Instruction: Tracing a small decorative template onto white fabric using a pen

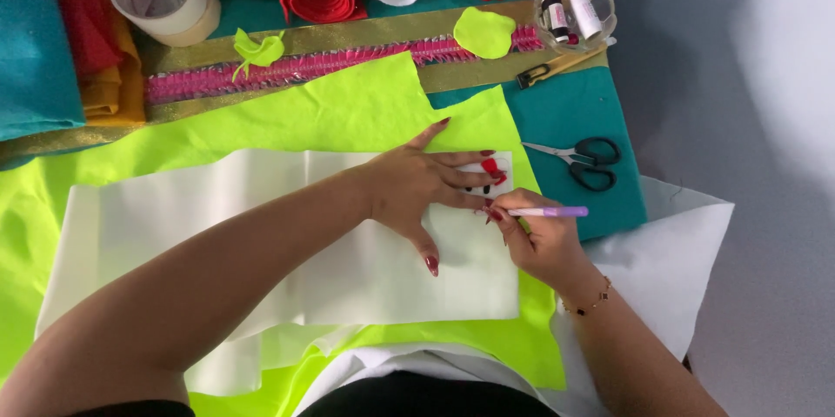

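The left hand [416,184] presses flat, fingers spread, on the white felt sheet [261,234]; the right hand [541,239] pinches a purple pen [550,212] beside it.

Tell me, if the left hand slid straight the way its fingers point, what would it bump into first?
The left hand points right, flat on the white sheet. Going straight on, it would leave the sheet's edge, cross some teal cloth, then probably meet the scissors. The right hand with its pen sits just below that line.
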